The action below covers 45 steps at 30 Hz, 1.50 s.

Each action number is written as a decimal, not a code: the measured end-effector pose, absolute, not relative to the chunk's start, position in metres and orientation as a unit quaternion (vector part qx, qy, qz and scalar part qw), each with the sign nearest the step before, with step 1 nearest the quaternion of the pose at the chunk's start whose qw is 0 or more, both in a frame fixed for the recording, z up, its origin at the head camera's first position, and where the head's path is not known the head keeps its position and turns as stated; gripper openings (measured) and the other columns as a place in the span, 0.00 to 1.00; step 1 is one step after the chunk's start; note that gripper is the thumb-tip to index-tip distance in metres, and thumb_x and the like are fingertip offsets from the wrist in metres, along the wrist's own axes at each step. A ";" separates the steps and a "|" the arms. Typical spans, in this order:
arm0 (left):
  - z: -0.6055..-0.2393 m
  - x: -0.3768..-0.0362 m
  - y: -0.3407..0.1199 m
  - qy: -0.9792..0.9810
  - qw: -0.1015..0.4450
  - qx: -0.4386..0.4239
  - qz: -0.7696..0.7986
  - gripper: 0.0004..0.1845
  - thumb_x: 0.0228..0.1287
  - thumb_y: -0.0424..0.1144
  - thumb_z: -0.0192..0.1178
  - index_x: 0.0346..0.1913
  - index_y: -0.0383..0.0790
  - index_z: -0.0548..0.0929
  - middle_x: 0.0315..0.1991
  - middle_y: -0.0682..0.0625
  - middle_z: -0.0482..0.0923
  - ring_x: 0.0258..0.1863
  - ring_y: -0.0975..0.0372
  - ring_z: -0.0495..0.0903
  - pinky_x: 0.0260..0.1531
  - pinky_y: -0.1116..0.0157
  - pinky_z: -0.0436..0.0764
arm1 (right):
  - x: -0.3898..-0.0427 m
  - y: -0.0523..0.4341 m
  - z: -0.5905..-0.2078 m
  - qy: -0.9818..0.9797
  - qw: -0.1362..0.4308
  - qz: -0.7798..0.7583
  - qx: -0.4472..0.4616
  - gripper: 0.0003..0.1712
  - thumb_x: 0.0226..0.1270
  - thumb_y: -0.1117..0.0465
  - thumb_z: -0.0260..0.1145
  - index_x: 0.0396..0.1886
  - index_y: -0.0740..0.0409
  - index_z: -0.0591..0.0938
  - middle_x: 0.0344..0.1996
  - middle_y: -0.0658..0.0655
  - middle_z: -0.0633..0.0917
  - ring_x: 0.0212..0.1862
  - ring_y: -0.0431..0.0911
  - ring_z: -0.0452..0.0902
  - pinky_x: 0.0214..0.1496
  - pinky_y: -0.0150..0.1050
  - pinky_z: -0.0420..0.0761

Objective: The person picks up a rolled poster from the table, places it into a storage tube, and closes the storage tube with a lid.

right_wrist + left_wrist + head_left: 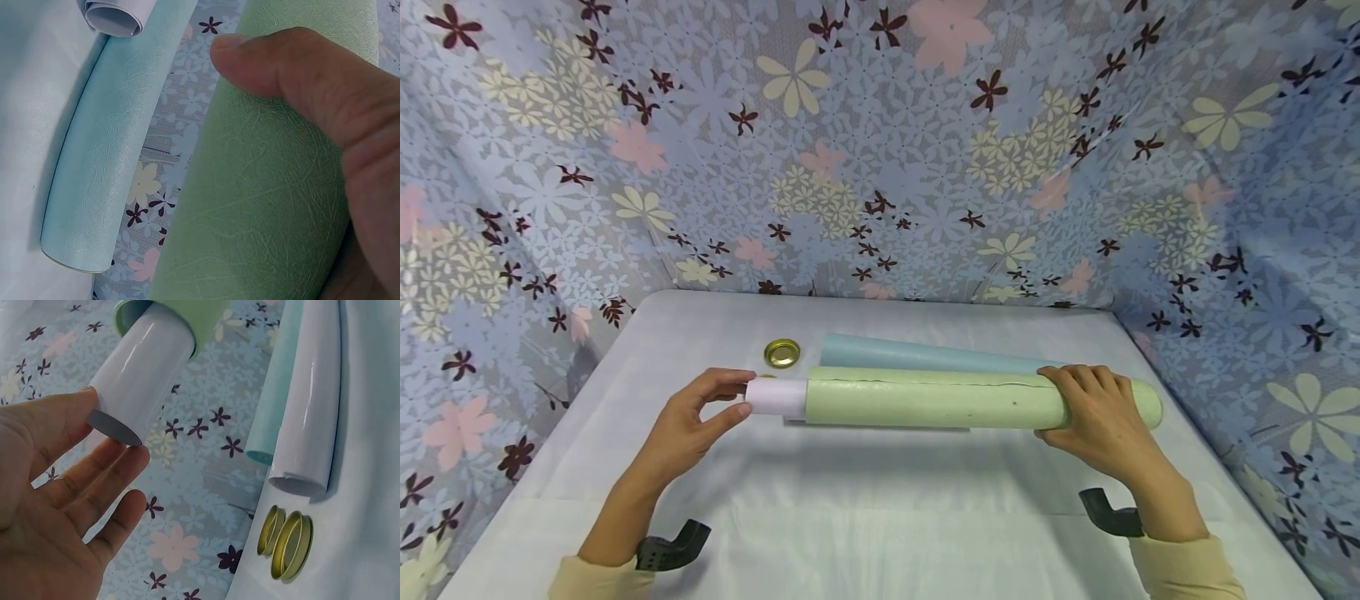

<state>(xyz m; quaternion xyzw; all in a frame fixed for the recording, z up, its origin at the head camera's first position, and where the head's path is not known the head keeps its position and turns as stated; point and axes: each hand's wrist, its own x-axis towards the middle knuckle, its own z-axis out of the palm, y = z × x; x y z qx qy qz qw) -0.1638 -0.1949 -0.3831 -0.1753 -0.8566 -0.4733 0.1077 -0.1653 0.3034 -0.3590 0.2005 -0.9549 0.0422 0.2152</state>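
Note:
A light green tube is held level above the white table, with a rolled white sheet sticking out of its left end. My left hand pinches the outer end of that white roll between thumb and fingers. Around the tube's right part, my right hand grips from above, its thumb lying along the green surface in the right wrist view. In the left wrist view the roll is inside the tube's open mouth; its farther part is hidden.
Behind the green tube lies a light blue tube on the table. Another white roll lies beside it. Two gold-coloured round lids stand near the rolls' left ends. Floral cloth hangs behind and at both sides.

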 end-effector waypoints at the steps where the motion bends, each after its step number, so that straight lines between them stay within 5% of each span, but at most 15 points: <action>1: -0.383 -0.164 -0.193 -0.854 0.112 -0.181 -0.474 0.20 0.61 0.37 0.63 0.57 0.47 0.77 0.53 0.53 0.78 0.47 0.77 0.76 0.49 0.76 0.73 | -0.165 0.303 -0.359 -0.955 0.216 0.042 0.200 0.47 0.30 0.52 0.82 0.57 0.52 0.73 0.44 0.61 0.79 0.48 0.61 0.69 0.49 0.59 0.63; 12: -0.385 -0.166 -0.178 -0.851 0.123 -0.202 -0.469 0.20 0.60 0.36 0.64 0.56 0.49 0.78 0.50 0.53 0.80 0.46 0.70 0.79 0.50 0.69 0.76 | -0.165 0.303 -0.360 -0.953 0.219 0.043 0.203 0.47 0.30 0.53 0.82 0.57 0.52 0.73 0.44 0.61 0.79 0.47 0.60 0.69 0.48 0.59 0.63; 24: -0.388 -0.168 -0.167 -0.838 0.128 -0.228 -0.480 0.20 0.59 0.34 0.64 0.55 0.45 0.78 0.49 0.52 0.80 0.45 0.68 0.79 0.47 0.76 0.74 | -0.164 0.301 -0.360 -0.952 0.223 0.044 0.206 0.47 0.31 0.53 0.81 0.57 0.52 0.73 0.44 0.61 0.79 0.47 0.61 0.69 0.48 0.58 0.63; 45: -0.389 -0.168 -0.150 -0.836 0.106 -0.236 -0.485 0.19 0.60 0.37 0.63 0.55 0.50 0.77 0.49 0.54 0.79 0.48 0.64 0.79 0.51 0.62 0.77 | -0.163 0.299 -0.362 -0.954 0.213 0.047 0.205 0.46 0.32 0.53 0.81 0.57 0.52 0.72 0.45 0.60 0.78 0.48 0.60 0.68 0.49 0.59 0.63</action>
